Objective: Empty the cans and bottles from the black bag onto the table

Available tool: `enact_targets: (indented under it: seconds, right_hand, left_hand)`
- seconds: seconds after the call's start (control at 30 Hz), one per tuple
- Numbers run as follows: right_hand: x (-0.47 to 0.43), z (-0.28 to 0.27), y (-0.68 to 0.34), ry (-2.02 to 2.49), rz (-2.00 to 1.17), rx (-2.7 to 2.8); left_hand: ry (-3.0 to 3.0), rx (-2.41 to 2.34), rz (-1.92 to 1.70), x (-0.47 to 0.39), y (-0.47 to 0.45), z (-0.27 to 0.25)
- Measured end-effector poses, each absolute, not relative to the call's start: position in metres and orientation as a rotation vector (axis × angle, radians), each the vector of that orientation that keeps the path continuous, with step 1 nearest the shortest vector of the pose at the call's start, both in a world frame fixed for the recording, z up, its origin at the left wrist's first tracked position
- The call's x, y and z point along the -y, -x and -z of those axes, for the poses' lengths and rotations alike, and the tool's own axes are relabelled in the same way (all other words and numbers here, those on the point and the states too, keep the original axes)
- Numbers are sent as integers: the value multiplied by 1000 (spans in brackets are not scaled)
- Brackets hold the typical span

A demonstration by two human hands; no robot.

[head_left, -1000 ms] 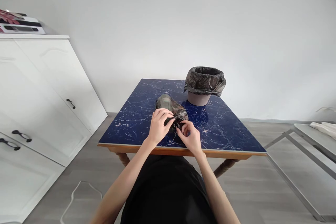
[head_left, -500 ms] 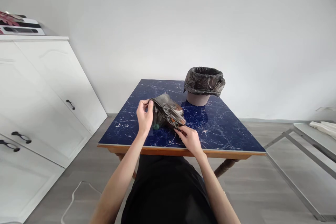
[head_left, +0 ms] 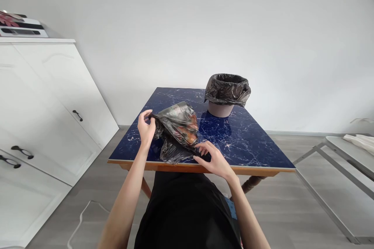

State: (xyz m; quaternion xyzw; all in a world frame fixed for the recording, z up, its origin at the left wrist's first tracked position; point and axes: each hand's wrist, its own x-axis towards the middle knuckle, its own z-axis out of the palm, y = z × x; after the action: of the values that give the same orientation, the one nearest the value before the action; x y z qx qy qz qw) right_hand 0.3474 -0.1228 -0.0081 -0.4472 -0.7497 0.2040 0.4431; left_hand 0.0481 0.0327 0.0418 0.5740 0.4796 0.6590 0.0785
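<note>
- Two bare hands work a dark plastic bag (head_left: 178, 130) that lies on the near part of the blue marbled surface (head_left: 248, 140), on the near-left side of the lined bin.
- The left hand (head_left: 146, 127) is raised upright at the bag's left end, palm turned inward, with its fingers pinched on the bag's edge and lifting it off the surface.
- The right hand (head_left: 214, 159) lies low and flat at the bag's near-right corner, fingers spread and pressing the plastic down close to the surface's front edge.
- The hands are well apart, each gripping its own end, so the bag is stretched between them and its left end stands higher than its right.
- Both forearms reach forward from the bottom of the view, over a black garment (head_left: 187, 214).
- Through the thin plastic, something reddish-orange shows inside the bag; what it is cannot be told.
- A small round bin (head_left: 220, 109) stands beyond the bag toward the surface's far right, well apart from it, lined with a black liner (head_left: 227, 89) folded over its rim; its inside is not visible.
- A white cabinet (head_left: 43, 105) stands well to the left of the bag.
</note>
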Motion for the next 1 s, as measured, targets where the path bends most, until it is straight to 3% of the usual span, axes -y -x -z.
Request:
enact_targets:
  seconds: [0.13,0.33,0.43,0.73,1.0]
  right_hand:
    - [112,10,-336,1167,-473,1708]
    - [93,23,-323,1227,-491,1632]
    - [88,26,-320,1192,-574,1630]
    - [86,19,-317,1110,-747,1670]
    - [23,22,-336,1275,-608,1447]
  left_hand:
    - [-1999,-1375,-1925,15,-48,-46]
    - [-2597,-995,-1003,67,-52,-55]
    - [-2652,-1070,-814,69,-56,-43]
    - [-2466,-1680,-1003,43,-55,6]
    - [-2427,-1482,-1093,38,-58,-3]
